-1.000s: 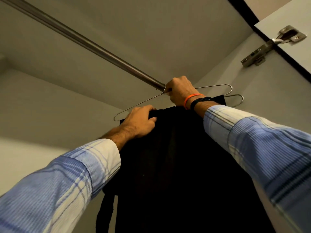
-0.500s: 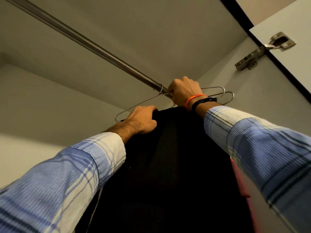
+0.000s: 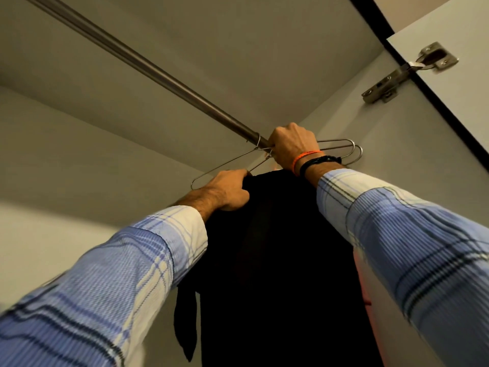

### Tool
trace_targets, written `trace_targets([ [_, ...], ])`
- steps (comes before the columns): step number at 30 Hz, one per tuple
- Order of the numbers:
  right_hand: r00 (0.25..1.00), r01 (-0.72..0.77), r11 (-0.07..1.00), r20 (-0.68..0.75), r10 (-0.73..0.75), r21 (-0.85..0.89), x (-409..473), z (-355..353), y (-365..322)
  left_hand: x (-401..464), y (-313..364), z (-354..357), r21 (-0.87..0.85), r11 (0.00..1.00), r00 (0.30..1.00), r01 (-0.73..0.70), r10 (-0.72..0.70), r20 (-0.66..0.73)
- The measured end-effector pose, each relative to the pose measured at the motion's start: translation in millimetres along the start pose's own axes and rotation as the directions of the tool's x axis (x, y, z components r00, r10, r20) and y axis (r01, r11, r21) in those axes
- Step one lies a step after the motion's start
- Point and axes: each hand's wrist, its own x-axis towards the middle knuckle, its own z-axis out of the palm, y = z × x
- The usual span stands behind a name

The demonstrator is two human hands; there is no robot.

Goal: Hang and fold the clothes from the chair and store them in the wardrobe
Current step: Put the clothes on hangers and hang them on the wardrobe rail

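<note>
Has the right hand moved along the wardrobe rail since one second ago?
No. The right hand still grips the wire hangers at the same spot on the rail.

The right hand covers the spot where the wire hangers meet the wardrobe rail, so only one hook shows clearly at the rail and the fingers curl out of sight behind the fist. The left hand buries its fingertips in the black garment, whose shape cannot be told; its lower part runs off the bottom edge. Which hanger carries it is hidden by cloth and wrists. A sliver of reddish fabric peeks from behind the garment, mostly concealed. Both plaid sleeves are blurred and cut by the frame. The rail's far end leaves the picture at upper left.
</note>
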Motion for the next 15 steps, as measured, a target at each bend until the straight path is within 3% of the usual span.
trace_targets([
  [15,0.998,0.024,0.993,0.054,-0.03,0.112,-12,-2,0,-14,3,-12,0.002,1.0,0.999,0.01,-0.009,-0.049],
])
